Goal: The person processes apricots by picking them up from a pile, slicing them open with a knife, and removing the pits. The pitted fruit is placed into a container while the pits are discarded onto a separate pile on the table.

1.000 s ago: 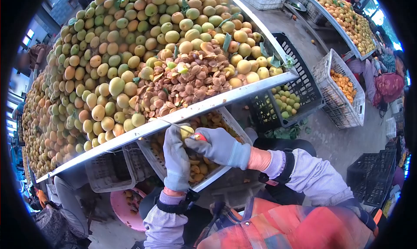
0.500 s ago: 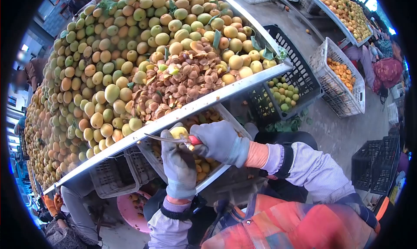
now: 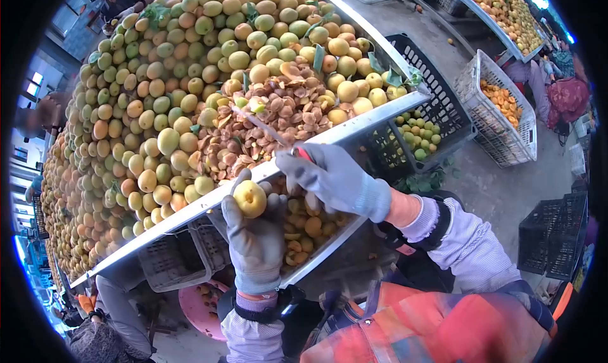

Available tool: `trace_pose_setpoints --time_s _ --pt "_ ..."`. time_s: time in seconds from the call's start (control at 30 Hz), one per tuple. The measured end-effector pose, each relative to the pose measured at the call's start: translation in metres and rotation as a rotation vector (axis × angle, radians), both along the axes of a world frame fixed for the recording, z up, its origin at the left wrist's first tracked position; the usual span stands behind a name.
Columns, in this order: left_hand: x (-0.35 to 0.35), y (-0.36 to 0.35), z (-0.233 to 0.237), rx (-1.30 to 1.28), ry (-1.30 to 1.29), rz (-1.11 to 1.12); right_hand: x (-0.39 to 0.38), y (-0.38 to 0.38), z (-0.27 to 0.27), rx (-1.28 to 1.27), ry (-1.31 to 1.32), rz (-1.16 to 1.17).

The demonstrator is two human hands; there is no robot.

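In my gloved left hand (image 3: 256, 239) sits a yellow apricot (image 3: 250, 199), cupped between thumb and fingers. My gloved right hand (image 3: 335, 179) is wrapped around the red handle of a knife (image 3: 269, 130). Its blade points up and left over a heap of brown pits (image 3: 278, 116) on the table, apart from the apricot. Below both hands, partly hidden by them, a container holds cut apricots (image 3: 307, 230). Whole green, yellow and orange apricots (image 3: 164, 84) cover the rest of the sloping pile.
The table's metal rim (image 3: 361, 125) runs between the pile and me. A black crate (image 3: 437, 97) with small green fruit and a white crate (image 3: 500, 135) of orange fruit stand to the right. A pink basin (image 3: 202, 312) lies below left. Other people work around the tables.
The knife blade has left the apricot and swung up and away over the pits. My right hand has moved right and up; my left hand has turned, showing the apricot.
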State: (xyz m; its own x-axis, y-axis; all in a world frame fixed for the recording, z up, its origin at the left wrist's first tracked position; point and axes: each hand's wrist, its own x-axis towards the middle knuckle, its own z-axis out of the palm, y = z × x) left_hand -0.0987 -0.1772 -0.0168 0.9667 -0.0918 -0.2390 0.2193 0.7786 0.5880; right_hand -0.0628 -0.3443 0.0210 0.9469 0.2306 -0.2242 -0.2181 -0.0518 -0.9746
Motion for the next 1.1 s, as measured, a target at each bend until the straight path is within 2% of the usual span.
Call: trace_pose_setpoints --time_s 0.03,0.07,0.1,0.17,0.3,0.37,0.7,0.83,0.93,1.1 --pt "0.002 0.001 0.0 0.02 -0.006 0.033 -0.004 -0.002 0.007 0.085 0.23 0.114" --pt "0.003 0.0 0.005 0.05 -0.031 0.025 -0.01 -0.003 -0.015 0.486 0.173 0.203" --pt "0.003 0.004 0.004 0.023 -0.057 0.009 -0.007 0.008 -0.024 0.487 0.329 0.245" --pt "0.002 0.001 0.009 0.032 -0.109 0.016 -0.017 0.006 -0.005 0.072 0.307 0.366" --pt "0.003 0.002 0.003 0.051 -0.148 0.025 -0.015 0.002 0.0 0.077 0.374 0.364" --pt "0.004 0.003 0.003 0.067 -0.161 -0.032 -0.018 0.003 -0.004 0.063 0.353 0.371" --pt "0.005 0.005 0.012 0.084 -0.161 -0.013 -0.018 0.002 -0.006 0.055 0.343 0.342" --pt "0.005 0.003 0.018 0.138 -0.253 -0.021 -0.014 -0.004 0.007 0.125 0.394 0.341" --pt "0.005 0.001 0.025 0.179 -0.246 -0.047 -0.021 0.002 -0.012 0.177 0.237 0.415" --pt "0.006 0.005 0.025 0.31 -0.285 -0.05 -0.017 -0.004 0.0 0.072 0.351 0.424"
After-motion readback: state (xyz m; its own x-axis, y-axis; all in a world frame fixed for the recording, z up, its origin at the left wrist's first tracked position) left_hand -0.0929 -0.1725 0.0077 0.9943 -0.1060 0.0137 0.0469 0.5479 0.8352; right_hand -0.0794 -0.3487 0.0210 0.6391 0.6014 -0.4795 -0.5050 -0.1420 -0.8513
